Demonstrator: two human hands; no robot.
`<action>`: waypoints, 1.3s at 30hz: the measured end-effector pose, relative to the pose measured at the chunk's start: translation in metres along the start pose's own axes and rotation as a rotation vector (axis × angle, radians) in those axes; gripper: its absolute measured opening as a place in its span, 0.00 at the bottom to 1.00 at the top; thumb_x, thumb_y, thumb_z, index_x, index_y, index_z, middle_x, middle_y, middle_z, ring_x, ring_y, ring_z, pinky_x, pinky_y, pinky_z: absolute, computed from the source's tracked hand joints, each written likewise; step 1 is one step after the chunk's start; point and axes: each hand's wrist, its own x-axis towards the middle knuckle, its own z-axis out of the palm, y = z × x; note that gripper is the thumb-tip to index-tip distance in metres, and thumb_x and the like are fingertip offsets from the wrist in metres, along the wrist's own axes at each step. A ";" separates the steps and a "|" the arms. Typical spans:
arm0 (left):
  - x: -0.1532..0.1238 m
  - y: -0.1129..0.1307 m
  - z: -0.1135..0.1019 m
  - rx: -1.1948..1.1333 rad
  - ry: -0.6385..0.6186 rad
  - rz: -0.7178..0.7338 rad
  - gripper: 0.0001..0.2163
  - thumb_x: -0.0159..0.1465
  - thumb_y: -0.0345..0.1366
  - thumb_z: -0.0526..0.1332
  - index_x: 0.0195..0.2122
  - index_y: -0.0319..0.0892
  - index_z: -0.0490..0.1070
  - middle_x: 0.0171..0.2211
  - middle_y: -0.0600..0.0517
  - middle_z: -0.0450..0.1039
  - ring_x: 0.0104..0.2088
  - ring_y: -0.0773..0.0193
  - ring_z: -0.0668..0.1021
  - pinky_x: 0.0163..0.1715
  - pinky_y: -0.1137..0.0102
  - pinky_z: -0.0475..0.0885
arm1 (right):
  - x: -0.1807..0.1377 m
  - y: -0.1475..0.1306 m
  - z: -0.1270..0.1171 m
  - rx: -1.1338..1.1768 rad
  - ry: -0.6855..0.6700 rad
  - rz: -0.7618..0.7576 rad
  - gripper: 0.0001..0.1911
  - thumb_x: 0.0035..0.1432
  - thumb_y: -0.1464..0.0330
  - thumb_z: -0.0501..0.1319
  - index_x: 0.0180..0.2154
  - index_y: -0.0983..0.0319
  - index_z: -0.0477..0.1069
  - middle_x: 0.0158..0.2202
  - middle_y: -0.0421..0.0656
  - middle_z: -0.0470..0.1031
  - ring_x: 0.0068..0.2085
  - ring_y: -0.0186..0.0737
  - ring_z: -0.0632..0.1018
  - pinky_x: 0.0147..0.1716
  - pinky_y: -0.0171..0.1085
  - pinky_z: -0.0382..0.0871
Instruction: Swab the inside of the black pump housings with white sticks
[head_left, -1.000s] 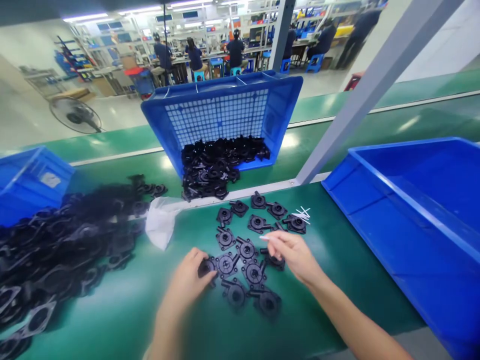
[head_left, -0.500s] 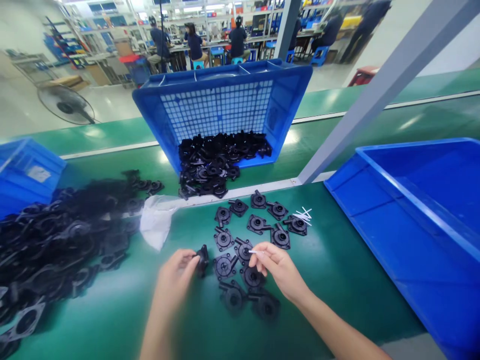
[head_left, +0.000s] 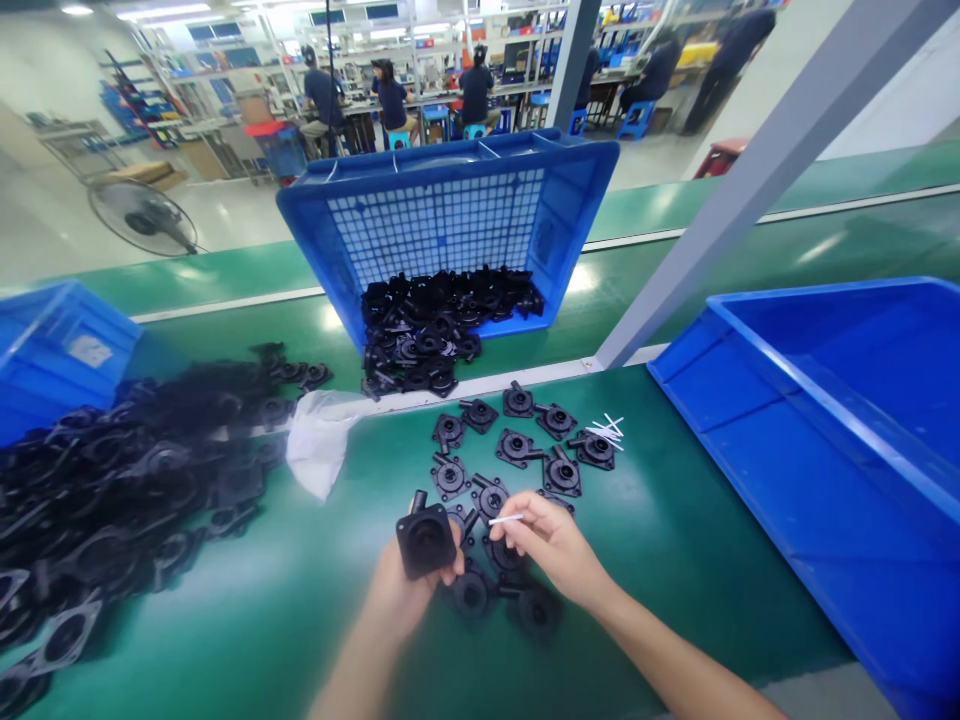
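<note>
My left hand (head_left: pixel 405 588) is closed around a black plastic pump housing (head_left: pixel 425 540), held up off the green bench with its round cavity facing me. My right hand (head_left: pixel 551 545) pinches a thin white pin (head_left: pixel 505 519) that points left toward the housing, a short gap away. Below and behind the hands, several more black housings (head_left: pixel 517 447) lie spread flat on the bench. A small bunch of white pins (head_left: pixel 606 430) lies at the right end of that spread.
A tilted blue mesh crate (head_left: pixel 450 225) spills black housings at the back. A large heap of black parts (head_left: pixel 127 480) and a white rag (head_left: pixel 319 450) lie left, beside a blue box (head_left: pixel 52 345). A big blue bin (head_left: pixel 840 420) stands right. Seated workers in the background.
My left hand lifted one black housing off the bench and turned its cavity toward me. My right hand moved left and down with the white pin, closer to the housing.
</note>
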 end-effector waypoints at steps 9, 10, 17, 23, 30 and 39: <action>0.001 -0.015 0.009 0.031 -0.007 -0.158 0.24 0.58 0.53 0.60 0.30 0.30 0.73 0.24 0.42 0.72 0.19 0.66 0.73 0.18 0.77 0.67 | -0.002 0.004 0.007 -0.501 -0.081 -0.239 0.08 0.67 0.69 0.53 0.36 0.59 0.70 0.34 0.40 0.71 0.36 0.37 0.71 0.37 0.35 0.62; 0.001 -0.017 0.008 0.039 -0.020 -0.164 0.24 0.58 0.53 0.61 0.30 0.29 0.73 0.21 0.42 0.71 0.19 0.66 0.73 0.18 0.78 0.67 | -0.002 0.005 0.007 -0.554 -0.100 -0.262 0.08 0.67 0.70 0.53 0.36 0.59 0.69 0.34 0.40 0.72 0.37 0.37 0.71 0.38 0.36 0.62; 0.004 -0.019 0.006 0.020 0.000 -0.132 0.24 0.56 0.53 0.63 0.33 0.30 0.72 0.28 0.42 0.73 0.20 0.65 0.74 0.19 0.77 0.69 | -0.002 0.002 0.000 -0.455 -0.020 -0.182 0.07 0.66 0.68 0.53 0.39 0.59 0.69 0.38 0.40 0.72 0.40 0.37 0.72 0.41 0.35 0.63; 0.003 -0.019 0.012 -0.042 -0.042 -0.123 0.28 0.60 0.58 0.55 0.41 0.32 0.69 0.29 0.46 0.71 0.22 0.64 0.75 0.21 0.74 0.72 | -0.004 -0.005 -0.002 -0.077 0.059 -0.121 0.08 0.63 0.63 0.60 0.35 0.61 0.69 0.32 0.41 0.70 0.35 0.36 0.72 0.36 0.33 0.66; 0.000 -0.026 0.012 0.000 -0.060 -0.128 0.36 0.56 0.66 0.51 0.44 0.33 0.65 0.26 0.47 0.70 0.21 0.63 0.75 0.19 0.74 0.72 | -0.011 0.004 0.006 -0.051 0.011 -0.109 0.07 0.63 0.64 0.60 0.37 0.61 0.72 0.34 0.43 0.73 0.37 0.39 0.74 0.38 0.36 0.67; -0.003 -0.029 0.013 0.049 -0.109 -0.121 0.37 0.55 0.66 0.52 0.44 0.31 0.65 0.27 0.45 0.71 0.22 0.62 0.77 0.20 0.73 0.73 | -0.009 -0.002 0.011 -0.208 -0.005 -0.301 0.05 0.63 0.70 0.59 0.37 0.59 0.74 0.31 0.42 0.71 0.36 0.38 0.73 0.38 0.37 0.66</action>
